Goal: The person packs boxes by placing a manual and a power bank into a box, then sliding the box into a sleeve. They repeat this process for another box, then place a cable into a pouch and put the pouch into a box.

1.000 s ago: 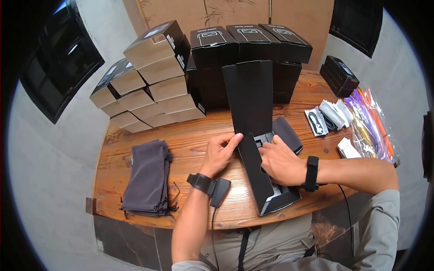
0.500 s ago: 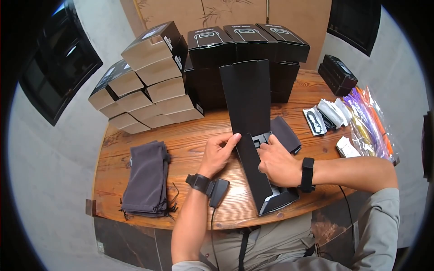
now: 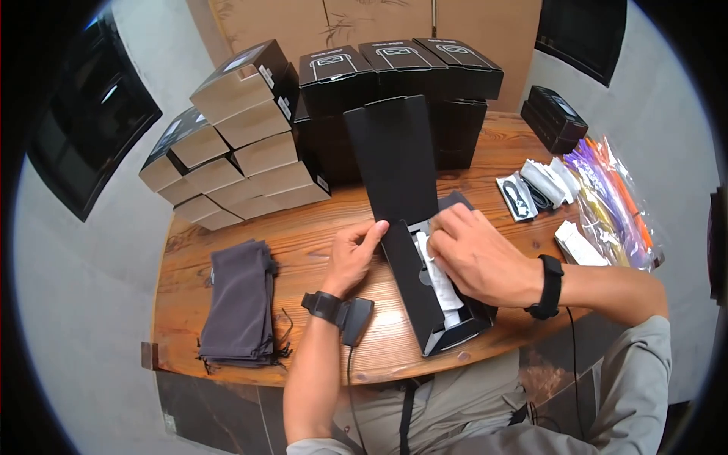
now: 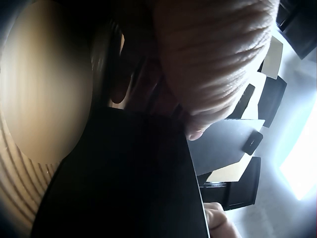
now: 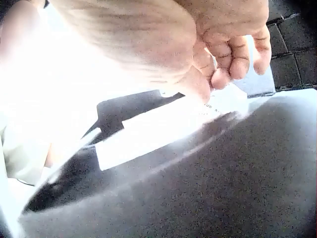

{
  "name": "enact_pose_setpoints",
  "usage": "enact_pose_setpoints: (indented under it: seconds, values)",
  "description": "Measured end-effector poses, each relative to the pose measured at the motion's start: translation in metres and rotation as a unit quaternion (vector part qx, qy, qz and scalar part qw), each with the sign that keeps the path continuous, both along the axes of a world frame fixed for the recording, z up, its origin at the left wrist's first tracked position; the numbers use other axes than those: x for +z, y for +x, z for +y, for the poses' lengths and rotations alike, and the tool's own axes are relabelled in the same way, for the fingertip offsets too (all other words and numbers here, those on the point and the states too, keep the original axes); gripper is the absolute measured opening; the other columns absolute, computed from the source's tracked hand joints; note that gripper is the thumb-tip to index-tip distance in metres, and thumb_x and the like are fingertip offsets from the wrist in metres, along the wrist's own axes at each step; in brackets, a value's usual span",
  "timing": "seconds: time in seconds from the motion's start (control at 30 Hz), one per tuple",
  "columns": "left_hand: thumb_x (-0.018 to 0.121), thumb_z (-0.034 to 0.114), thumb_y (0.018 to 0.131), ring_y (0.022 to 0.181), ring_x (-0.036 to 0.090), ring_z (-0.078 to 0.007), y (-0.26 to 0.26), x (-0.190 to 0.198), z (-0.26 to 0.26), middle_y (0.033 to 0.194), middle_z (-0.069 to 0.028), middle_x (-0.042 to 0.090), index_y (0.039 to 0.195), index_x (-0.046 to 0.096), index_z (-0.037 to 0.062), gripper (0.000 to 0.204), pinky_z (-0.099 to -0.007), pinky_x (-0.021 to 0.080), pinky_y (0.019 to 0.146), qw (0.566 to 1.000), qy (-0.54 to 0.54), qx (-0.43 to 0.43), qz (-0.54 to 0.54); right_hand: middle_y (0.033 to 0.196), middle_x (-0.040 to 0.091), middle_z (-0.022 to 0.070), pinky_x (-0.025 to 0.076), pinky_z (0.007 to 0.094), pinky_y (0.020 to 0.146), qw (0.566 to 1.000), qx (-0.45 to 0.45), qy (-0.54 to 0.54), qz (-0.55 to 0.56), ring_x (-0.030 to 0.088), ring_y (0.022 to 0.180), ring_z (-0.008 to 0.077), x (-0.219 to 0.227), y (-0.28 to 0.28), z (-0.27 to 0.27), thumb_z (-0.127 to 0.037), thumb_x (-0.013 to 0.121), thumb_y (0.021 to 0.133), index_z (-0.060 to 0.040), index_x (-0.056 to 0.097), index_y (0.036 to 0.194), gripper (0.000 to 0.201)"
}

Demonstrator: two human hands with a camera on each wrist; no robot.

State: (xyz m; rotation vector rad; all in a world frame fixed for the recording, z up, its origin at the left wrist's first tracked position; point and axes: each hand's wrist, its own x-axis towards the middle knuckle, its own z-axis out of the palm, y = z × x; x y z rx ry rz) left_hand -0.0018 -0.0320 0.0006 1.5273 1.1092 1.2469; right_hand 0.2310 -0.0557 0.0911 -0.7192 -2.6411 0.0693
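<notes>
An open black box (image 3: 406, 284) lies lengthwise in front of the person, its long lid flap (image 3: 394, 159) standing up at the far end. Inside it runs a slim white wrapped packet (image 3: 442, 292), pale and overexposed in the right wrist view. The right hand (image 3: 485, 258) reaches over the box with curled fingers, pinching the packet near its far end. At the box's far left edge, the left hand (image 3: 353, 256) grips the side wall, thumb on the rim. That dark wall fills much of the left wrist view.
Stacked boxes (image 3: 250, 125) line the back of the table (image 3: 303, 227). Dark grey pouches (image 3: 236, 303) lie in a pile at left, and another pouch (image 3: 456, 200) is partly hidden behind the right hand. Bagged cables (image 3: 516, 199) and colourful bagged strips (image 3: 614, 201) lie at right.
The right hand has risen from inside the box and shifted right, bringing the white packet into sight. The left hand keeps its hold on the box. The head view has shifted slightly.
</notes>
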Motion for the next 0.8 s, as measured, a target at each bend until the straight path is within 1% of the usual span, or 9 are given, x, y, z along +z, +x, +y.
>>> enact_pose_setpoints:
  seconds: [0.07,0.2,0.3,0.4,0.6,0.63,0.7,0.77,0.8]
  values:
    - [0.06,0.026,0.097,0.074,0.052,-0.0045,-0.002,-0.002,0.002,0.077,0.0032,0.064,0.092,0.07,-0.0025,0.03,-0.0226,0.043,0.068,1.0,0.004,0.0,0.011,0.103,0.054,0.0179,0.043,0.041,0.083,0.997,0.021,-0.01,0.077,0.052,0.095,0.0336,0.001,0.007,0.002,-0.005,0.057,0.086,0.0042,0.054,0.09,0.01]
    - [0.06,0.026,0.097,0.072,0.051,-0.0049,-0.001,-0.005,0.004,0.075,0.0037,0.062,0.089,0.07,-0.0027,0.031,-0.0226,0.042,0.067,1.0,-0.009,-0.004,-0.001,0.108,0.055,0.0204,0.043,0.0426,0.088,0.986,0.015,-0.111,0.121,0.053,0.1,0.0362,0.004,0.012,0.001,-0.003,0.054,0.09,0.0048,0.05,0.095,0.01]
    - [0.061,0.025,0.097,0.071,0.05,-0.0046,0.002,-0.002,0.001,0.074,0.0037,0.061,0.087,0.07,-0.0029,0.031,-0.0227,0.041,0.065,1.0,-0.004,0.001,-0.02,0.109,0.055,0.0206,0.044,0.0422,0.089,0.983,0.017,-0.105,0.15,0.053,0.1,0.0372,0.006,0.013,0.005,-0.001,0.055,0.089,0.0028,0.048,0.095,0.01]
    - [0.061,0.024,0.097,0.07,0.05,-0.0043,0.0,-0.003,0.002,0.074,0.0036,0.062,0.086,0.07,-0.0031,0.031,-0.0224,0.041,0.063,1.0,-0.009,0.002,-0.006,0.111,0.056,0.0209,0.045,0.0423,0.088,0.983,0.008,-0.081,0.166,0.054,0.102,0.0376,0.011,0.017,0.008,-0.001,0.056,0.087,0.001,0.048,0.094,0.011]
    - [0.06,0.024,0.097,0.068,0.049,-0.0042,0.001,0.001,0.001,0.073,0.0041,0.061,0.084,0.07,-0.0028,0.032,-0.0221,0.04,0.062,1.0,-0.004,-0.006,-0.006,0.114,0.055,0.0217,0.046,0.0402,0.09,0.98,-0.017,-0.034,0.196,0.055,0.104,0.0365,0.038,0.036,0.012,-0.002,0.056,0.087,0.0,0.049,0.092,0.009]
    - [0.06,0.025,0.097,0.068,0.049,-0.0042,0.001,0.002,0.001,0.072,0.0042,0.06,0.083,0.069,-0.0027,0.032,-0.0221,0.04,0.062,1.0,-0.007,-0.002,0.003,0.115,0.054,0.0214,0.046,0.0391,0.09,0.976,-0.026,-0.046,0.209,0.054,0.105,0.0355,0.041,0.04,0.012,-0.002,0.055,0.088,0.0005,0.049,0.093,0.008]
    - [0.06,0.025,0.098,0.068,0.049,-0.0041,0.0,0.001,0.001,0.072,0.0043,0.06,0.082,0.069,-0.0026,0.032,-0.022,0.04,0.062,1.0,-0.013,0.006,0.019,0.117,0.054,0.0201,0.047,0.0368,0.088,0.973,-0.057,-0.061,0.215,0.057,0.101,0.0301,0.052,0.051,0.006,-0.002,0.053,0.09,0.001,0.05,0.094,0.007]
    - [0.06,0.024,0.098,0.068,0.048,-0.0042,0.001,0.001,0.001,0.072,0.0044,0.059,0.082,0.069,-0.0025,0.032,-0.0222,0.04,0.062,1.0,-0.007,0.006,0.009,0.121,0.054,0.0187,0.047,0.0344,0.087,0.968,-0.088,-0.067,0.226,0.059,0.099,0.0241,0.056,0.064,0.005,-0.002,0.052,0.091,0.0006,0.05,0.095,0.005]
    - [0.06,0.024,0.098,0.067,0.048,-0.0043,0.001,0.0,0.001,0.071,0.0044,0.059,0.082,0.069,-0.0025,0.033,-0.0224,0.039,0.062,1.0,-0.004,0.006,0.005,0.123,0.055,0.0174,0.047,0.034,0.088,0.964,-0.105,-0.068,0.234,0.059,0.102,0.022,0.059,0.07,0.002,-0.002,0.051,0.092,0.0007,0.05,0.094,0.004]
